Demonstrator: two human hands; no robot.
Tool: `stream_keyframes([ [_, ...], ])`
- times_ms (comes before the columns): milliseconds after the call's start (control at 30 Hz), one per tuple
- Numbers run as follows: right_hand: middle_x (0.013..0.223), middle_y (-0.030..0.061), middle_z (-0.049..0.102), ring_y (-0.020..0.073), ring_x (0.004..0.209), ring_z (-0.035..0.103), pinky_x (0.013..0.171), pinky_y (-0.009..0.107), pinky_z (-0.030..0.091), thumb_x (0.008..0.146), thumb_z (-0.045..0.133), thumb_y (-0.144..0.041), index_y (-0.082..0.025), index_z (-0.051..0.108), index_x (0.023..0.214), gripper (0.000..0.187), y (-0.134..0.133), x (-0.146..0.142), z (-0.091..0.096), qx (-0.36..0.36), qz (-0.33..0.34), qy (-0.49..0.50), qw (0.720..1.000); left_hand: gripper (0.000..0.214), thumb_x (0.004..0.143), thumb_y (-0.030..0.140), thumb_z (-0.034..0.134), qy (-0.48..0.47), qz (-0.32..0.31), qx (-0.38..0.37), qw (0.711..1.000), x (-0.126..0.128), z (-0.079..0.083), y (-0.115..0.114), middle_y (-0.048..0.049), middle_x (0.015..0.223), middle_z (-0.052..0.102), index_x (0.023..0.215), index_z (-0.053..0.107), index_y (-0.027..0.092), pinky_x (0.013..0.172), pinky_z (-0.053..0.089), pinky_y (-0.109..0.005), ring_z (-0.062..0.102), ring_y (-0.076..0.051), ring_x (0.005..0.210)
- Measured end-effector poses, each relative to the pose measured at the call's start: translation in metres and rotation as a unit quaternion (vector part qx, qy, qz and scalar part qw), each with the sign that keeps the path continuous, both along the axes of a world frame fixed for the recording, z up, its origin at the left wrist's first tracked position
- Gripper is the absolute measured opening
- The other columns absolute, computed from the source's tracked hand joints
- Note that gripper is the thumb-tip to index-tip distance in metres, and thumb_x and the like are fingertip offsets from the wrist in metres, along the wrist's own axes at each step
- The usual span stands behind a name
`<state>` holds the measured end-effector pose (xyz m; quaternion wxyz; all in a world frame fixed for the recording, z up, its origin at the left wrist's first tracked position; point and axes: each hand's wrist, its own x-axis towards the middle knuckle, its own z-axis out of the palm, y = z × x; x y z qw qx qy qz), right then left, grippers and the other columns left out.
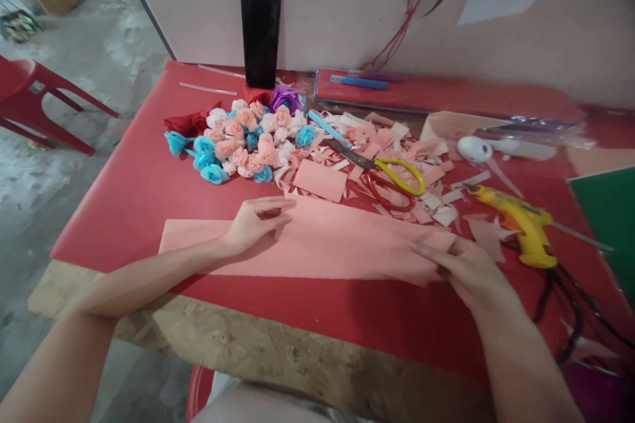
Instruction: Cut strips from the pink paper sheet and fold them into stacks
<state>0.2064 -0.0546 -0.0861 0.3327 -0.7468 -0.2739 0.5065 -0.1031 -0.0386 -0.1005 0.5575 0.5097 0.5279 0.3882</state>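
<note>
Nearest, the bare chipboard edge of the table (278, 350) is seen, under a red covering (124, 198). On this covering a long pink sheet of paper (337, 244) is laid flat across the front. Its right end is pinched by the right hand (466, 268), between the thumb and the closed fingers. The left hand (258, 221) is rested on the far edge of the sheet with the fingers half bent; whether the edge is gripped cannot be told. Behind the sheet, scissors with yellow and red handles (381, 165) are laid among small pink paper scraps (377, 139), and a yellow glue gun (520, 225) is placed to the right. Farther back, pink, white and blue paper roses (248, 142) are heaped, and a black phone (260, 33) is leaned against the wall.
</note>
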Motion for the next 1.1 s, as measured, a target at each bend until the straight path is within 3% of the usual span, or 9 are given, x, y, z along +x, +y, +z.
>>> stream_keyframes([
  [267,0.063,-0.0005,0.068,0.0160,0.059,0.062,0.056,0.023,0.052,0.027,0.081,-0.019,-0.019,0.068,0.059,0.034,-0.0012,0.0041,-0.0056,0.007,-0.003,0.001,1.000,0.023,0.069,0.022,0.069,-0.011,-0.001,-0.004,1.000,0.0000,0.0000,0.0004,-0.0058,0.077,0.071,0.090,0.072,0.013,0.047,0.049,-0.021,0.054,-0.007,0.042],
  [533,0.064,0.0021,0.068,0.0193,0.059,0.063,0.058,0.030,0.053,0.029,0.082,-0.024,-0.017,0.067,0.059,0.034,-0.0007,0.0022,-0.0037,0.008,0.000,-0.001,1.000,0.024,0.068,0.023,0.070,-0.014,-0.007,-0.007,1.000,-0.0012,0.0001,0.0012,-0.0089,0.092,0.072,0.091,0.072,0.013,0.046,0.049,-0.021,0.056,-0.007,0.043],
  [1100,0.066,0.0015,0.070,0.0146,0.059,0.062,0.055,0.022,0.051,0.033,0.083,-0.025,-0.017,0.068,0.059,0.031,0.0002,0.0027,-0.0052,0.014,-0.013,0.012,1.000,0.024,0.072,0.024,0.068,0.012,-0.025,0.016,0.999,-0.0047,-0.0019,0.0014,-0.0091,0.094,0.071,0.093,0.072,0.014,0.051,0.051,-0.022,0.058,-0.008,0.046],
])
